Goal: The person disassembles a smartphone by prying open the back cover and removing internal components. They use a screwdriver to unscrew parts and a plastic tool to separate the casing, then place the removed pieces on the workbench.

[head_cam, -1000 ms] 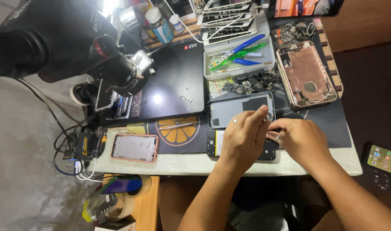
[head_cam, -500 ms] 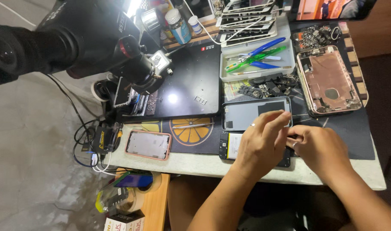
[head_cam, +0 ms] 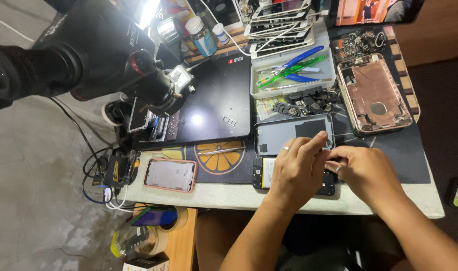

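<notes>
- Hands met over an opened black phone (head_cam: 294,173) at the surface's (head_cam: 229,193) near edge; left hand (head_cam: 299,170) lay on it, right hand (head_cam: 364,173) beside, fingers pinched narrow on something too small to tell
- Phone looked stripped, its grey back panel (head_cam: 294,133) just behind it; reassembly seemed unfinished
- White tray (head_cam: 291,70), further behind the phone, held blue and green tools
</notes>
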